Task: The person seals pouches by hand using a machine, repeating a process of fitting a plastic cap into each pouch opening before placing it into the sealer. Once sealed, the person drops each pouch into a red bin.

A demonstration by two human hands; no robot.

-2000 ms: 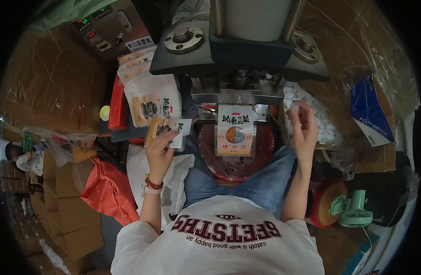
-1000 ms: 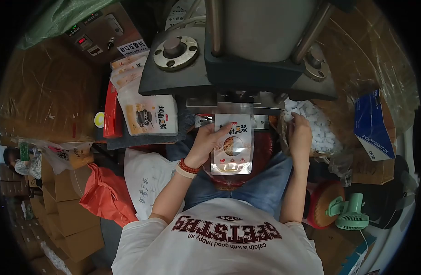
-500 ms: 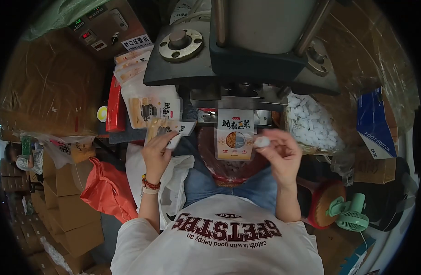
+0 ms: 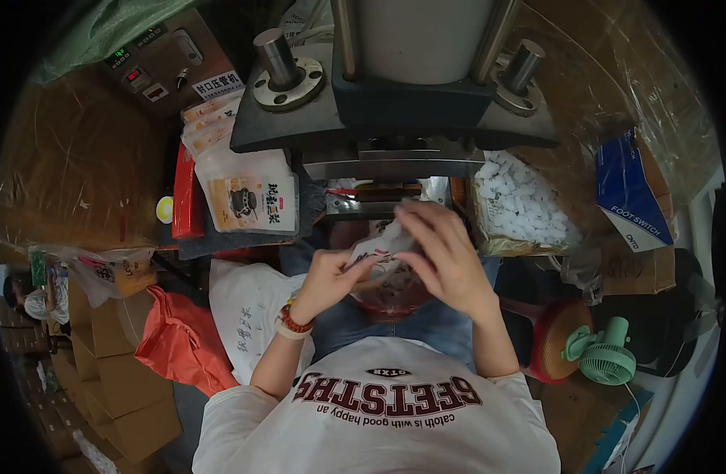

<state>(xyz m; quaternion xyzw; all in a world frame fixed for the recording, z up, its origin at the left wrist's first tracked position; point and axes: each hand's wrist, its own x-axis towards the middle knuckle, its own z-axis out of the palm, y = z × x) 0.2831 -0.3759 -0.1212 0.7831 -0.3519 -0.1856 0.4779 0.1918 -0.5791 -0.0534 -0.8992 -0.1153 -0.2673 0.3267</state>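
Observation:
My left hand [image 4: 331, 278] grips the lower left side of a printed pouch [image 4: 371, 249], thumb and fingers pressed on it, in front of the press. My right hand [image 4: 446, 257] is at the pouch's upper right, its fingers around a small white spout [image 4: 392, 231] at the top edge. The pouch is tilted and partly covered by both hands. Behind them is the press [image 4: 394, 167] with its metal jaw. A stack of printed pouches [image 4: 248, 197] lies to the left, and a box of white spouts [image 4: 525, 201] stands to the right.
A red box [image 4: 187, 193] stands beside the pouch stack. A blue foot-switch box [image 4: 633, 193] is at the right, above a green fan [image 4: 608, 362]. A red bag [image 4: 177, 336] and cartons [image 4: 133, 387] are at the lower left. Another person [image 4: 48, 304] is at the far left.
My left hand has moved right from the stack with a pouch, and my right hand has come in to meet it. The pouch at the press is gone from there. The press's guide posts stand out higher.

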